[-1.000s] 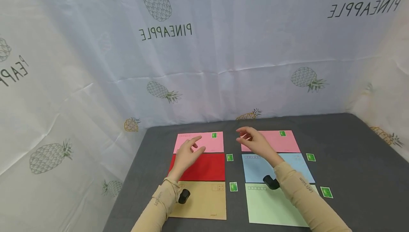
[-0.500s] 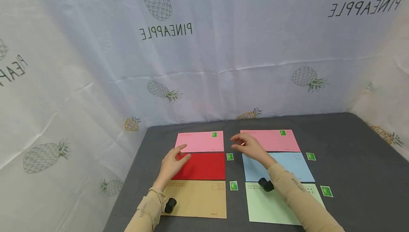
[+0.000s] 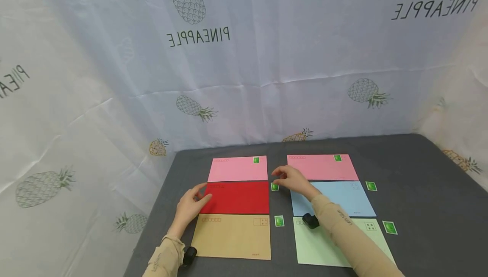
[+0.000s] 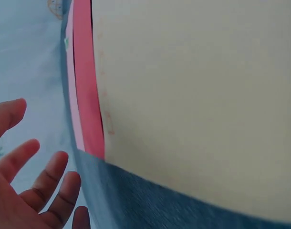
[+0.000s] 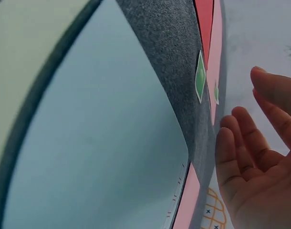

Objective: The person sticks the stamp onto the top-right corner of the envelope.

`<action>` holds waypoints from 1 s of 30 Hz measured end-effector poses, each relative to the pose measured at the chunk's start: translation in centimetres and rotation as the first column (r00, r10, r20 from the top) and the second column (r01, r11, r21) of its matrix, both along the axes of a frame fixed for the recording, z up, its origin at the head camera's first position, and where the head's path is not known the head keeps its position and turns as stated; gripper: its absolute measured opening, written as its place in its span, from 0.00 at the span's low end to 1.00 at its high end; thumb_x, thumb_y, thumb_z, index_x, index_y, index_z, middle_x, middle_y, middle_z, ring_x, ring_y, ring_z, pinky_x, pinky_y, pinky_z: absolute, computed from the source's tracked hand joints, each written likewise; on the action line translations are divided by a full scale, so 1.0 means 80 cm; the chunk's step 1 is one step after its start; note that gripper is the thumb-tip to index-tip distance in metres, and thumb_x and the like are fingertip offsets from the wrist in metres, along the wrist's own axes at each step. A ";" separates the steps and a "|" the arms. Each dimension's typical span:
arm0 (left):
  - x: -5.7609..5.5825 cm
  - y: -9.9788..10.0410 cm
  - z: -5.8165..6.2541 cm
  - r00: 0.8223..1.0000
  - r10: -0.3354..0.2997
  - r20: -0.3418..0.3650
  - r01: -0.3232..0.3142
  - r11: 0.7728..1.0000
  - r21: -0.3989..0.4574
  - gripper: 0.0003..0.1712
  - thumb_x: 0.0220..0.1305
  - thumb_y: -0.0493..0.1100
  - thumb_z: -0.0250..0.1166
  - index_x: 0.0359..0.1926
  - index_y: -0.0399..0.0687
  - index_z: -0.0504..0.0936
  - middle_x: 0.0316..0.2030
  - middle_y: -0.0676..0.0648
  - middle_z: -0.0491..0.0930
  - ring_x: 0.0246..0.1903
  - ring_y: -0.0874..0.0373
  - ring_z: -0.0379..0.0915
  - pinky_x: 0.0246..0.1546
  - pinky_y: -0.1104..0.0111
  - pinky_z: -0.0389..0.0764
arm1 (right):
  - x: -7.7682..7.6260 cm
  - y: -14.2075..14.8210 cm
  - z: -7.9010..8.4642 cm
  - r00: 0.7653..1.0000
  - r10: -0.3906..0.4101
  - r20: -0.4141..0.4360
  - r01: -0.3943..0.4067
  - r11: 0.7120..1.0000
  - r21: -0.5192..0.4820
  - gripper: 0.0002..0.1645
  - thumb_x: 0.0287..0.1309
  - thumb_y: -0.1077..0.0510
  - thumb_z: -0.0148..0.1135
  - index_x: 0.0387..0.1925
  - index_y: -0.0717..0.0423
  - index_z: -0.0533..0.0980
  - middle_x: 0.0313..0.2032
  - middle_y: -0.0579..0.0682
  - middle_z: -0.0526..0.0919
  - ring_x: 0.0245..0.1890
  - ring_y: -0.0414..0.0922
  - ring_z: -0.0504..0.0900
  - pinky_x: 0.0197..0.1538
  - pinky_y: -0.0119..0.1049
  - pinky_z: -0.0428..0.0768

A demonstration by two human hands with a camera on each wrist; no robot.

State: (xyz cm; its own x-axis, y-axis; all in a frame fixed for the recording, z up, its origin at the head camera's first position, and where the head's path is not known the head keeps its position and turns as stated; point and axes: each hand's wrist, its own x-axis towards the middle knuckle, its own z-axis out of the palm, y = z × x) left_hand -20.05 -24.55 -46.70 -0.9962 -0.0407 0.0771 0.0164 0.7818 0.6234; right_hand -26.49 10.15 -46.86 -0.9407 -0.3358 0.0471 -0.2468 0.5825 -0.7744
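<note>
My left hand [image 3: 188, 206] is at the left edge of the red envelope [image 3: 240, 198], fingers spread and slightly bent, holding nothing; whether it touches the paper I cannot tell. In the left wrist view, thumb and fingers of the left hand [image 4: 36, 191] are apart. My right hand [image 3: 296, 180] hovers over the blue envelope [image 3: 343, 200], its fingertips just above a green stamp [image 3: 275, 186] on the dark table. The right wrist view shows the right hand [image 5: 265, 157] with loosely bent fingers and nothing in them; the stamp [image 5: 200, 77] lies apart from them.
Two pink envelopes [image 3: 236, 170] at the back each bear a green stamp [image 3: 256, 159]. In front lie a tan envelope [image 3: 236, 236] and a light green envelope [image 3: 335, 243]. Loose stamps [image 3: 279, 220] lie right of the envelopes on the grey cloth [image 3: 427, 184]. A pineapple-print curtain [image 3: 267, 56] hangs behind.
My left hand has moved left and toward me, from over the pink and red envelopes to the red one's left edge. The right hand has shifted left and lower, to the loose stamp.
</note>
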 end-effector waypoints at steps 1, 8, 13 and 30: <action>0.001 -0.003 -0.001 1.000 0.003 0.010 -0.003 1.000 -0.008 0.29 0.57 0.52 0.65 0.59 0.51 0.74 0.29 0.50 0.71 0.24 0.61 0.61 0.25 0.68 0.60 | -0.001 -0.001 -0.001 1.000 0.002 0.005 -0.002 1.000 0.009 0.14 0.53 0.59 0.65 0.43 0.56 0.79 0.43 0.53 0.80 0.37 0.44 0.75 0.36 0.34 0.75; 0.011 -0.016 -0.007 0.998 0.015 0.067 -0.013 1.000 -0.028 0.29 0.56 0.53 0.65 0.58 0.50 0.75 0.30 0.49 0.72 0.26 0.60 0.62 0.27 0.68 0.62 | -0.001 -0.006 -0.013 1.000 0.001 0.027 -0.002 0.998 0.058 0.12 0.50 0.61 0.66 0.40 0.57 0.79 0.41 0.53 0.80 0.37 0.44 0.76 0.39 0.37 0.76; 0.012 -0.020 -0.010 0.997 0.010 0.076 -0.007 0.999 -0.035 0.29 0.54 0.50 0.68 0.57 0.47 0.76 0.31 0.46 0.73 0.28 0.58 0.64 0.27 0.68 0.66 | 0.001 -0.008 -0.020 0.996 -0.051 0.071 0.047 0.998 0.052 0.13 0.49 0.61 0.67 0.39 0.55 0.79 0.41 0.52 0.80 0.37 0.43 0.76 0.38 0.35 0.76; 0.008 -0.018 -0.013 0.993 0.010 0.116 0.007 0.989 -0.147 0.28 0.49 0.51 0.71 0.53 0.51 0.80 0.26 0.49 0.68 0.26 0.58 0.61 0.23 0.68 0.61 | -0.003 -0.015 -0.022 0.998 -0.058 0.032 0.055 0.995 0.084 0.13 0.46 0.64 0.68 0.38 0.61 0.80 0.37 0.54 0.79 0.35 0.44 0.73 0.40 0.37 0.75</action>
